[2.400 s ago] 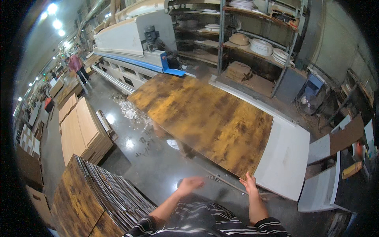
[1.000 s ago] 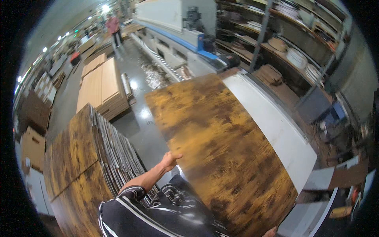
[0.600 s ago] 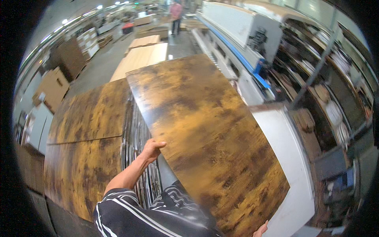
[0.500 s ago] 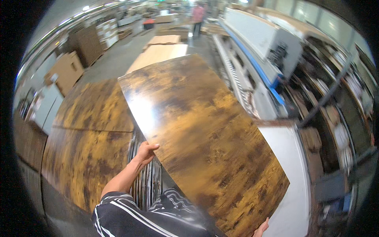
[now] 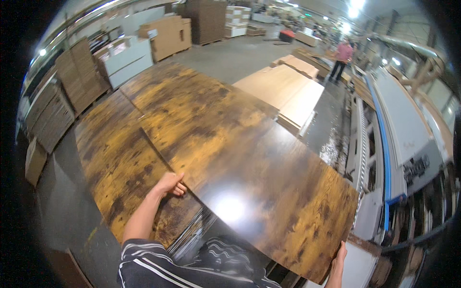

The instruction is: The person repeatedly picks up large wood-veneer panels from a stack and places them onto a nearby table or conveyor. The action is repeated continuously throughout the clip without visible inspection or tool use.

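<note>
A large wood-grain board (image 5: pixel 273 173), mottled brown and yellow with a glossy top, spans the middle of the view. My left hand (image 5: pixel 170 184) grips its near long edge, fingers curled at the edge. At the right end, my right hand (image 5: pixel 339 257) is closed round the board's edge, with some fingers hidden. Beneath the board's left part is a stack of matching boards (image 5: pixel 113 153), whose layered edges show near my body. The held board lies across or just above this stack; I cannot tell whether they touch along their length.
Pale wood panels (image 5: pixel 283 89) lie stacked beyond the board. A long machine (image 5: pixel 408 129) with a blue strip runs along the right, beside a white surface (image 5: pixel 357 264). Cardboard stacks (image 5: pixel 81 72) stand at the left. A person in a pink top (image 5: pixel 343 54) stands far back.
The board has swung left from over the white surface and come down flatter over the stack. Both hands still hold it. My view has turned left.
</note>
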### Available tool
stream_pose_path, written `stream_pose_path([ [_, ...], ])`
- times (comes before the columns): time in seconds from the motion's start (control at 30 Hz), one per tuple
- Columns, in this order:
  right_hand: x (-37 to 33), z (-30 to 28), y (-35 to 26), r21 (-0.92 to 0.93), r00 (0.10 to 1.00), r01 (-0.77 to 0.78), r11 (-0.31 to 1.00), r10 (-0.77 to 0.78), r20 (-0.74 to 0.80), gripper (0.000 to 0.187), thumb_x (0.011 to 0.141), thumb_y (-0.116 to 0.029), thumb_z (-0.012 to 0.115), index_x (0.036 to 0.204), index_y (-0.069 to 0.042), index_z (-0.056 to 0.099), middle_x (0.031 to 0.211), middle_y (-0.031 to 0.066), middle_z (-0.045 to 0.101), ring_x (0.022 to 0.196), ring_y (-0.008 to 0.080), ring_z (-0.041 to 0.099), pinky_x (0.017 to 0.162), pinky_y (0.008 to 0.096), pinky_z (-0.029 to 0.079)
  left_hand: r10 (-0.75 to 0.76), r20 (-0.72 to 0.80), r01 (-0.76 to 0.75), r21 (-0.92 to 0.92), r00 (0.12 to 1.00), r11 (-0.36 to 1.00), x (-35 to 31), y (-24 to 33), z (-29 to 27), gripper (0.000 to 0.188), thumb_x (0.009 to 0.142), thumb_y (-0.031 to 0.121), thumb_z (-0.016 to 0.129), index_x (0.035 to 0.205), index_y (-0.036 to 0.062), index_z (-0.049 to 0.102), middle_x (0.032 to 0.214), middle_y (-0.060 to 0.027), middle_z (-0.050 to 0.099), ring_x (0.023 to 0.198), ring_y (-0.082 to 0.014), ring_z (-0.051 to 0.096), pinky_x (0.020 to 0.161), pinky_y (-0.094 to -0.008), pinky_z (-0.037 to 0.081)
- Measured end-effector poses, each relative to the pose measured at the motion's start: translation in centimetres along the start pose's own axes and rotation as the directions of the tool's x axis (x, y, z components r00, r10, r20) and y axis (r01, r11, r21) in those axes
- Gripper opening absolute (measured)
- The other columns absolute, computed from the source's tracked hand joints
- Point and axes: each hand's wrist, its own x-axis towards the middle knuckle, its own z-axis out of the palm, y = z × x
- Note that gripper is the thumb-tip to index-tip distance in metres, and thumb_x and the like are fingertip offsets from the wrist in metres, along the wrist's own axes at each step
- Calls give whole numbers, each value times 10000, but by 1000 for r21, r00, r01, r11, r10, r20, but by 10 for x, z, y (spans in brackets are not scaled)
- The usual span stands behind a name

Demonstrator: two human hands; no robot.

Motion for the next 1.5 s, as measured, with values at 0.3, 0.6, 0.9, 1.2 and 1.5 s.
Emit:
stream_pose_path([
  [0.3, 7, 259, -82, 58, 793, 84, 995, -102, 600, 561, 950, -338, 618, 1363, -1, 441, 1295, 129, 543, 1095, 301, 574, 888, 475, 485, 350, -308, -335, 102, 885, 937, -5, 21, -16, 248, 966, 193, 595, 819, -7, 594, 729, -118, 686, 590, -153, 657, 503, -294, 520],
  [0.6, -91, 410, -80, 114, 581, -82, 990, -46, 812, 588, 954, -285, 620, 1405, -56, 321, 1388, 125, 473, 1187, 280, 507, 1007, 456, 433, 464, -196, -316, 507, 864, 802, -31, -52, 134, 753, 805, 346, 758, 1416, 68, 419, 1393, -229, 484, 1294, -359, 473, 1067, -445, 391],
  [0.9, -32, 434, -223, -46, -38, 732, 680, 107, 994, 241, 860, -111, 716, 1042, -26, 584, 905, 85, 683, 824, 214, 659, 725, 379, 540, 488, -273, -160, 720, 829, 675, -42, -83, 258, 917, 765, 541, 746, 1466, 83, 374, 1500, -304, 271, 1424, -460, 189, 1140, -584, 172],
  [1.2, 55, 515, -318, 194, -300, 891, -410, -212, 930, 786, 650, -232, 850, 1362, -158, 525, 1400, 129, 496, 1305, 321, 434, 1086, 539, 311, 476, -499, 111, 765, 724, 634, -39, -82, 292, 725, 695, 357, 814, 1332, 113, 566, 1444, -273, 389, 1393, -407, 303, 1144, -561, 177],
  [1.5, 81, 577, -345, 461, -596, 691, -557, -77, 800, 853, 690, -574, 713, 1382, -126, 495, 1448, 174, 429, 1348, 344, 389, 1111, 558, 268, 493, -534, 180, 782, 687, 596, -33, -56, 291, 693, 660, 319, 842, 1287, 143, 608, 1418, -234, 448, 1378, -431, 316, 1130, -586, 204],
])
